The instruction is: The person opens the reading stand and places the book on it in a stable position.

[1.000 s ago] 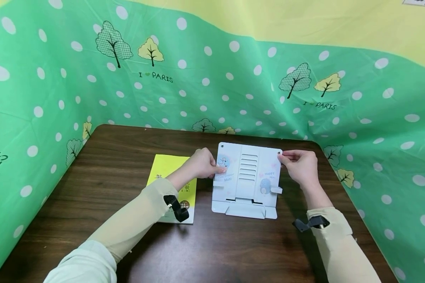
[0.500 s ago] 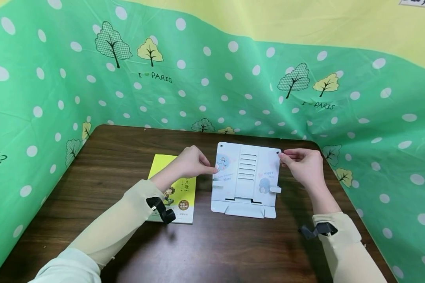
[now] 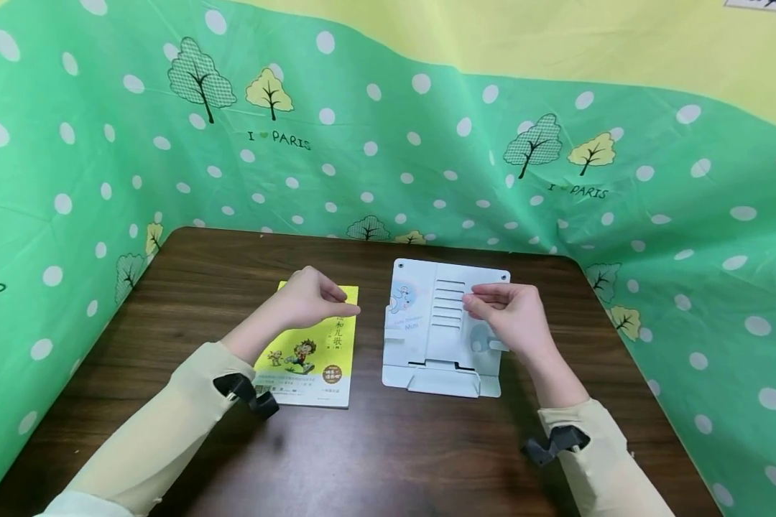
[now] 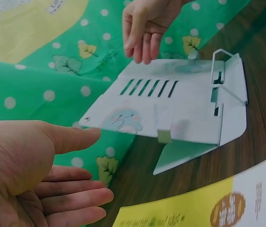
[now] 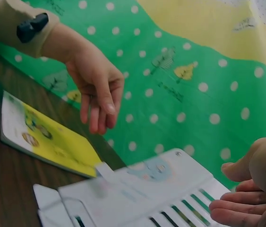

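A white book stand with a slotted panel, cartoon prints and a folded-out ledge stands propped at a slant on the table. Left of it lies a yellow book with a cartoon child on its cover. My left hand hovers over the book's upper part, thumb and fingers apart with nothing between them. Above the stand's right half is my right hand, also holding nothing; it hides part of the right-hand print. In the left wrist view the stand's back support shows beneath the panel.
The dark wooden table carries the book and the stand side by side, with a gap between them. A green and yellow dotted cloth hangs behind the table and along both sides.
My left hand has let go of the stand's left edge and moved left over the book. My right hand has left the stand's upper right corner and moved left across its front.
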`<action>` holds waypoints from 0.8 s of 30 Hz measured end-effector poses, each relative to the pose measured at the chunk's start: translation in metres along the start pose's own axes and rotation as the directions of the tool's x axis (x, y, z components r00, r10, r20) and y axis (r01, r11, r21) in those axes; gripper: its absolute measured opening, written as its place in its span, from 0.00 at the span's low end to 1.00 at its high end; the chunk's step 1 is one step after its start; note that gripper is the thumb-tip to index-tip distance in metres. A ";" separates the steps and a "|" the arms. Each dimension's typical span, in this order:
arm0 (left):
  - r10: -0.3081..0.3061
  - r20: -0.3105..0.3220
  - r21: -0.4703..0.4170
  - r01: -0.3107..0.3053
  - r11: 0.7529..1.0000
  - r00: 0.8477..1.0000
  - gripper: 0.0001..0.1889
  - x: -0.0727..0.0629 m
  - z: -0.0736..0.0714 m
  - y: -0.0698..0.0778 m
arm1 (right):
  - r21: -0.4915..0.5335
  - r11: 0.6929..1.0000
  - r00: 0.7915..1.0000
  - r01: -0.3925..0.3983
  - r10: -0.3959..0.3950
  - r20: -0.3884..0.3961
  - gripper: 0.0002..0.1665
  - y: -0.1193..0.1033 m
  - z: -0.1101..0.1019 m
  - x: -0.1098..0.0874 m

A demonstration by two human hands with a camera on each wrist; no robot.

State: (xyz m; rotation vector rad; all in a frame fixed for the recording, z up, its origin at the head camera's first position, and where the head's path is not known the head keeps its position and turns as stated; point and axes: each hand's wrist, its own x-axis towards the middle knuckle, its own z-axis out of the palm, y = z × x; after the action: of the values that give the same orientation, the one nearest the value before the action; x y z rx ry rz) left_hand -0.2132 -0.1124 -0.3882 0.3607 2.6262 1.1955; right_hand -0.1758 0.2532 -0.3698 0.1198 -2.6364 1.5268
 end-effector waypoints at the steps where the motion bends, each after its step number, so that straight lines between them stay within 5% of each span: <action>1: -0.003 -0.005 -0.005 0.003 1.000 1.000 0.25 -0.002 -0.003 -0.003 | 0.014 1.000 1.000 -0.005 0.005 0.013 0.23 -0.002 0.003 -0.001; 15: -0.123 -0.048 -0.012 0.122 0.992 0.991 0.33 -0.034 -0.030 -0.056 | 0.165 0.986 0.991 -0.037 0.015 0.135 0.24 -0.015 0.050 -0.015; 24: -0.237 -0.046 -0.039 0.235 0.971 0.970 0.36 -0.050 -0.036 -0.079 | 0.185 0.980 0.970 -0.069 0.023 0.242 0.23 -0.021 0.091 -0.026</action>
State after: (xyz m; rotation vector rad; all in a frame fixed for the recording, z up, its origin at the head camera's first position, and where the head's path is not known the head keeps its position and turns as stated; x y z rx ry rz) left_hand -0.1870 -0.2036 -0.4195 0.0095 2.5979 1.1801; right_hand -0.1512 0.1648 -0.4001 0.2744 -2.6751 1.8927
